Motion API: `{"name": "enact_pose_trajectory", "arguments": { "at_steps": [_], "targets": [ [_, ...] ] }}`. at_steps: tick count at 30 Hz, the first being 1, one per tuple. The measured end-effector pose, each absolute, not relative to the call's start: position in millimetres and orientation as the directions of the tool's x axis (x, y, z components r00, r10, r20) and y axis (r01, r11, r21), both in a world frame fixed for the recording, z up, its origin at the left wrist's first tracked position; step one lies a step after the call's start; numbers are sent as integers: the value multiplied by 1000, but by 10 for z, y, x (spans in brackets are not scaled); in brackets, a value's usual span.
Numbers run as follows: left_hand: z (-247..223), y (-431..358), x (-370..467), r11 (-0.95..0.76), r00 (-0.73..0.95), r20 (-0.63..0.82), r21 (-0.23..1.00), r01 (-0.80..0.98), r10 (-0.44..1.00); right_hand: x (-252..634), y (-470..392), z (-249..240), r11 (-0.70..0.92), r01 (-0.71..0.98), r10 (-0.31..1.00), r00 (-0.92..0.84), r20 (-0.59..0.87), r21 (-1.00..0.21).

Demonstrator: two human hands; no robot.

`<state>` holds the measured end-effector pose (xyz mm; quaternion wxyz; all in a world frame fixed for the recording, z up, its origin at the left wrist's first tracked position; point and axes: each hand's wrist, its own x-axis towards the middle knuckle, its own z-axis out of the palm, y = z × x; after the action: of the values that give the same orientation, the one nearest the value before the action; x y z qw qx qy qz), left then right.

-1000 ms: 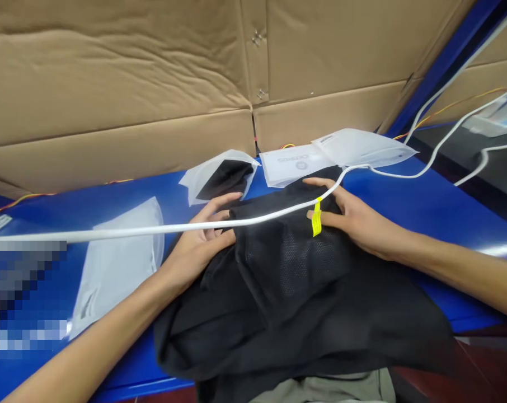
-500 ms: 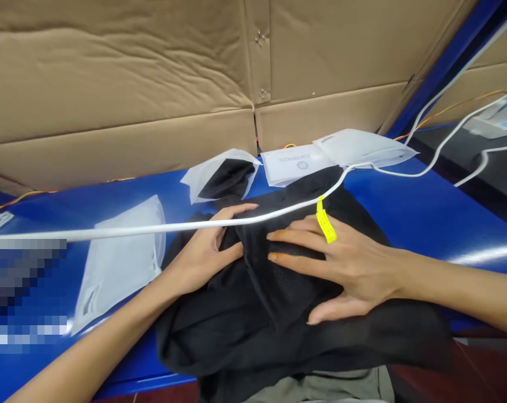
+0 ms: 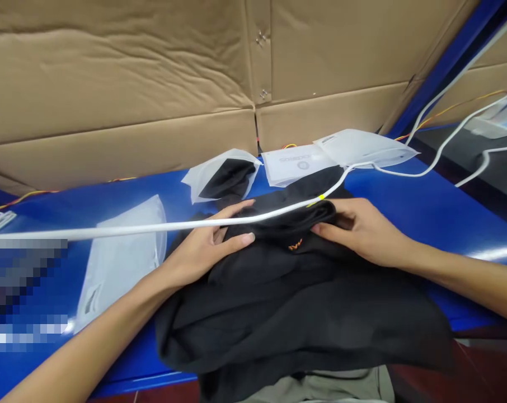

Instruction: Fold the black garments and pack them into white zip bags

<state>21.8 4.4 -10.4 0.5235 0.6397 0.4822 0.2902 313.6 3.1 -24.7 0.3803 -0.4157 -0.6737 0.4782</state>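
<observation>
A black garment (image 3: 287, 302) lies bunched over the front of a blue table, with a small orange mark on it. My right hand (image 3: 365, 229) pinches a folded-over part of the cloth between thumb and fingers. At the left end of that fold, my left hand (image 3: 207, 246) has its thumb and index finger around the cloth; the other fingers are mostly hidden. A white cable (image 3: 245, 220) with a small yellow tag passes in front of the view, across the left hand's fingers.
A clear bag with black cloth inside (image 3: 228, 176) lies behind the garment. Beside it are a white printed packet (image 3: 289, 165) and a frosted bag (image 3: 362, 146). Another frosted bag (image 3: 123, 257) lies at left. Brown padded panels (image 3: 153, 73) stand at the back.
My right hand has gone from lying spread on the cloth to gripping a fold farther back. The mesh patch is covered and the orange mark now shows. My left hand stays nearly in place.
</observation>
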Motion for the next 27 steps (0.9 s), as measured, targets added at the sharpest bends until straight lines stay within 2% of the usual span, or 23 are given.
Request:
{"name": "enact_pose_trajectory", "arguments": {
  "at_steps": [5,9,13,20,27],
  "targets": [
    [-63,7,229,113,291,-190,959,261,938,3166,114,-264,-130,-56,988,-93,-125,-990],
    [39,19,233,-9,284,-99,935,355,954,3252,172,-247,-262,-103,965,-8,-262,-960],
    [97,107,172,-85,262,-23,914,396,965,3243,165,-230,-259,-225,965,-30,-259,-939],
    [101,266,-15,-132,143,64,828,545,988,3241,197,-223,-134,-332,990,-12,-138,-934],
    [67,248,-32,-216,187,114,645,733,976,3353,279,-197,-126,-191,989,46,-137,-973]
  ]
}}
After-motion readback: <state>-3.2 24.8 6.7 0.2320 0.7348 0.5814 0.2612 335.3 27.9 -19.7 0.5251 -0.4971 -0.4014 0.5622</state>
